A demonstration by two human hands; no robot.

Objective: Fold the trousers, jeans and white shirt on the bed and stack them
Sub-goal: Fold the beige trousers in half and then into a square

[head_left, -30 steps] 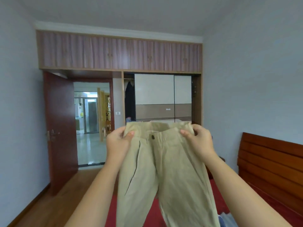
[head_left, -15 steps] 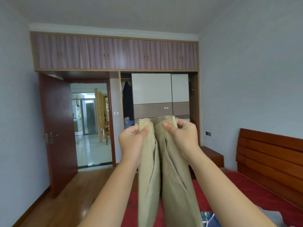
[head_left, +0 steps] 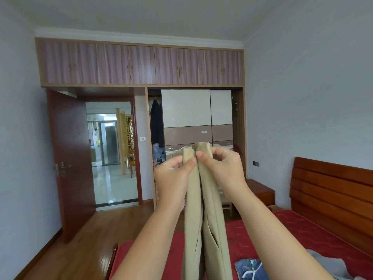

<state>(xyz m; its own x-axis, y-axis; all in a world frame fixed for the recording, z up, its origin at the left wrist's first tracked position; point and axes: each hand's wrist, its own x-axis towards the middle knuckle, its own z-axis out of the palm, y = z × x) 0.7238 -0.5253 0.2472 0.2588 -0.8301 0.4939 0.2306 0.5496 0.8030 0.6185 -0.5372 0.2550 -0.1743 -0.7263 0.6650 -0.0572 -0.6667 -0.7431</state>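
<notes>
Red-covered bed [head_left: 302, 235] is lying below me as I am holding the beige trousers [head_left: 203, 219] up over it. My left hand [head_left: 173, 174] and right hand [head_left: 222, 170] are pinching the waistband halves together. Folding is only beginning, and a crumpled blue garment [head_left: 250, 267] is waiting on the bed.

Trousers [head_left: 212, 239] between left hand [head_left: 173, 178], right hand [head_left: 224, 172]
</notes>
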